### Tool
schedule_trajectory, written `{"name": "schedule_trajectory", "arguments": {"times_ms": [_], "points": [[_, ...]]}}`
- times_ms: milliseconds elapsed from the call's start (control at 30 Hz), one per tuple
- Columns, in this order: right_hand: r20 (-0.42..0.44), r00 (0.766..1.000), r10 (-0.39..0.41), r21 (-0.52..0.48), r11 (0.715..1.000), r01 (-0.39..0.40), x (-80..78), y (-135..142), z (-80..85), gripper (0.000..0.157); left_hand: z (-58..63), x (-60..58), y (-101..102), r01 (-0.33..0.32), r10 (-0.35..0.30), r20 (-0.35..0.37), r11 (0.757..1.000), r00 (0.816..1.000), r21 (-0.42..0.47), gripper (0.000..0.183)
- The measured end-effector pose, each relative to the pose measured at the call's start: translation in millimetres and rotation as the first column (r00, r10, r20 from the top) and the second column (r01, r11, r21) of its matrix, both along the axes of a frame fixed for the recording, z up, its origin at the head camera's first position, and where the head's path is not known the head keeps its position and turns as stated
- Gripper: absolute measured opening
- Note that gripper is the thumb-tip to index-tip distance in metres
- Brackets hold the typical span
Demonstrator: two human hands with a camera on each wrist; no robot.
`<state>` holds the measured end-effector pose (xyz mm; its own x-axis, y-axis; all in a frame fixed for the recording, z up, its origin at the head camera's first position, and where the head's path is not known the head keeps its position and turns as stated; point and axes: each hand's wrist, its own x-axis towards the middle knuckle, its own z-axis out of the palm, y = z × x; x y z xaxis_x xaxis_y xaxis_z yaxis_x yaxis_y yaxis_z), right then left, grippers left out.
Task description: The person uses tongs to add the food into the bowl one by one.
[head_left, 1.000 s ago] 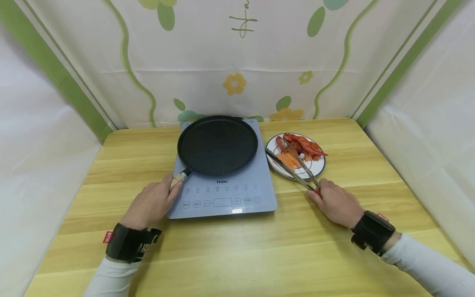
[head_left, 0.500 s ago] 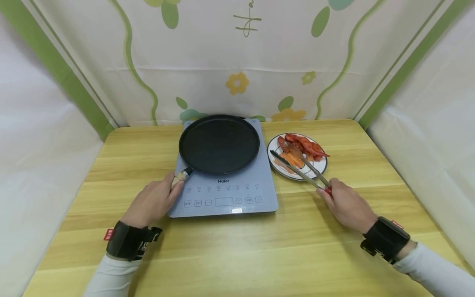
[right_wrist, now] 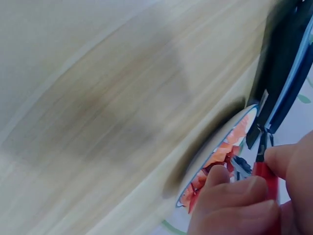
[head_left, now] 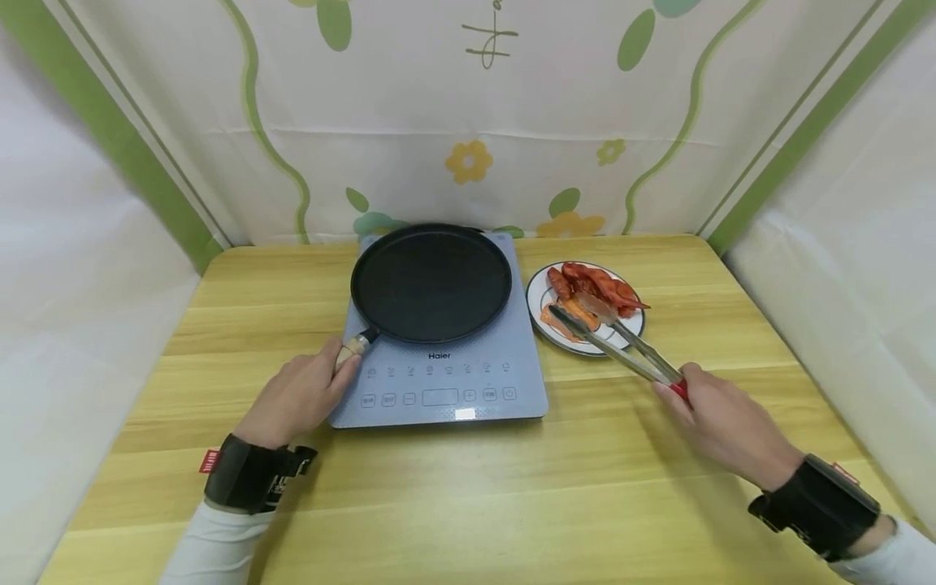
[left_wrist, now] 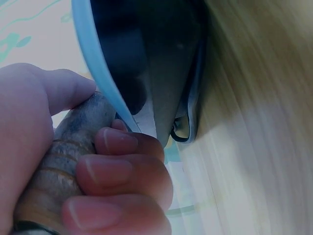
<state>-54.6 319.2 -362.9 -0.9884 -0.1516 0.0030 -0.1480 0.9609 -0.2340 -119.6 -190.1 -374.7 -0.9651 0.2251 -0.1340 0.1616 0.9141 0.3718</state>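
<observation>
My left hand (head_left: 296,398) grips the wooden handle (left_wrist: 73,147) of a round black flat pan (head_left: 431,284), which sits on a blue-grey induction cooktop (head_left: 439,406). In the left wrist view the fingers curl round that handle. My right hand (head_left: 731,418) holds metal tongs (head_left: 632,353) by their red grips (right_wrist: 265,181). The two tong tips are spread apart over the near part of a white, dark-rimmed plate (head_left: 632,329). On it lie orange slices (head_left: 561,322) and reddish food pieces (head_left: 603,284), partly covered by the tongs.
All of this stands on a wood-grain table (head_left: 468,504). A printed cloth (head_left: 409,97) with flowers and leaves rises behind the far edge, and white cloth walls close off both sides. The plate stands just right of the cooktop.
My right hand has drawn back toward the lower right, taking the tongs with it; their tips have shifted nearer over the plate. The left hand keeps its grip on the pan handle.
</observation>
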Motion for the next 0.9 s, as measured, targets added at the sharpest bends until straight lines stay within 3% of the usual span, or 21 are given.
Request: {"name": "schedule_trajectory", "arguments": {"times_ms": [400,900], "points": [[0.054,0.999,-0.011,0.004,1.0,0.011,23.0,0.9,12.7,0.038,-0.3,-0.4,-1.4,-0.002,0.002,0.009,1.0,1.0,0.0,0.036],[0.052,0.998,0.037,-0.017,0.999,-0.036,11.7,-1.1,12.8,0.033,-0.4,-0.7,-2.2,0.004,-0.004,0.013,1.0,1.0,0.001,0.039]]}}
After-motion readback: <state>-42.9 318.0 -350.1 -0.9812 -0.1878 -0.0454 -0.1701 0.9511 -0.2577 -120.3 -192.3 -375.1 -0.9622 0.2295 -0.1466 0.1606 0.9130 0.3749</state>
